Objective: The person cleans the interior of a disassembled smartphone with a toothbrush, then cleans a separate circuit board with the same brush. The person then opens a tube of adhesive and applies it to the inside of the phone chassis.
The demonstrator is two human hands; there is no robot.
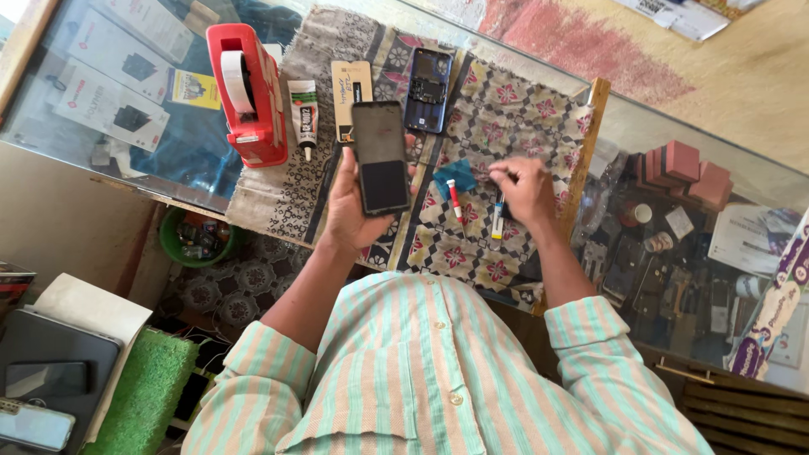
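Observation:
My left hand (350, 202) holds a black phone screen panel (381, 157) upright above the patterned cloth (497, 109). My right hand (524, 187) rests on the cloth with fingertips pinched together near a small blue-and-white tool (498, 217); whether it grips anything is unclear. Between the hands lie a red-handled screwdriver (454, 200) and a blue scrap of cloth (456, 174). Beyond them a dark blue phone body (427, 90) lies opened, beside a tan card (350, 88) and a white glue tube (303, 114).
A red tape dispenser (249, 93) stands at the left of the cloth on the glass counter (101, 84). Pink boxes (687, 168) and small parts show under the glass at right. A green bowl (195, 238), a green mat (147, 388) and phones (38, 425) sit lower left.

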